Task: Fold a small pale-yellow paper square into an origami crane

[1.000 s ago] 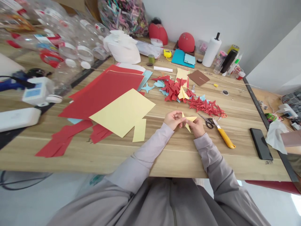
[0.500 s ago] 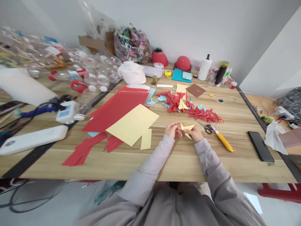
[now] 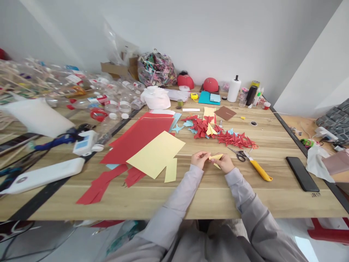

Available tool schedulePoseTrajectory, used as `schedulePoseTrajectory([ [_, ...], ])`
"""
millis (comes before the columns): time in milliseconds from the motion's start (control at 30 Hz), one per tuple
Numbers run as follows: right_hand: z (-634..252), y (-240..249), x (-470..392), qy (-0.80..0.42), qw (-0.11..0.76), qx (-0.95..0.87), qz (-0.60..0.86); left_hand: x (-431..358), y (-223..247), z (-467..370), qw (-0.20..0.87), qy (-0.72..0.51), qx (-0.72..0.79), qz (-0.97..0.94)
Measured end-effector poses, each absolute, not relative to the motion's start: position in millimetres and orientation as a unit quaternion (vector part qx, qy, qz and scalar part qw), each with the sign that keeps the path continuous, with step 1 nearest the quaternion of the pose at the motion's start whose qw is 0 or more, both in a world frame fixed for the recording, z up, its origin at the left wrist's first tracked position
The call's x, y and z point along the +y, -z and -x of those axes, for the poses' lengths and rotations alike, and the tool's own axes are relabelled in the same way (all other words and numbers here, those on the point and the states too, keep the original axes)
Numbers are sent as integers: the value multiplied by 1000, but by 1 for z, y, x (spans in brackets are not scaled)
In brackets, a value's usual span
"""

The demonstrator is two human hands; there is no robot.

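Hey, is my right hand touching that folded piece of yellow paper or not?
Touching. The head view shows it plainly: your right hand pinches the folded yellow paper, with no gap between them.

Free nearside tabletop (image 3: pixel 212 198), scissors (image 3: pixel 238 153) near fingers (image 3: pixel 220 162)

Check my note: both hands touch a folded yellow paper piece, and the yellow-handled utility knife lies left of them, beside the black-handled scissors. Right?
Not quite: the head view shows the yellow-handled utility knife right of the hands, beside the black-handled scissors. The folded yellow paper piece is as stated.
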State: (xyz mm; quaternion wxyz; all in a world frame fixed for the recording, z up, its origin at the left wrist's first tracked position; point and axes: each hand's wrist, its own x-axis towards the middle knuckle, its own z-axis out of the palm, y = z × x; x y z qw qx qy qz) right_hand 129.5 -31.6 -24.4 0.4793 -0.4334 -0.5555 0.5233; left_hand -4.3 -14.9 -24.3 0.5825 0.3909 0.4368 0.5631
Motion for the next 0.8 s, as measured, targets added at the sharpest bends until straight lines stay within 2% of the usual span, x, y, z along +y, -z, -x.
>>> schedulePoseTrajectory([
  [200,-130,28,-33,-543,473,-544,432,-7,28,6,611,-567,430,-347],
  [300,-133,32,-30,-540,496,-513,446,-7,22,6,632,-587,402,-307],
  [400,-137,34,-27,-555,520,-475,443,-12,17,4,658,-554,383,-337],
  [533,-139,34,-26,-582,525,-483,390,-17,15,2,642,-519,391,-407],
  [800,-141,35,-26,-612,518,-454,389,-12,23,1,699,-507,352,-360],
])
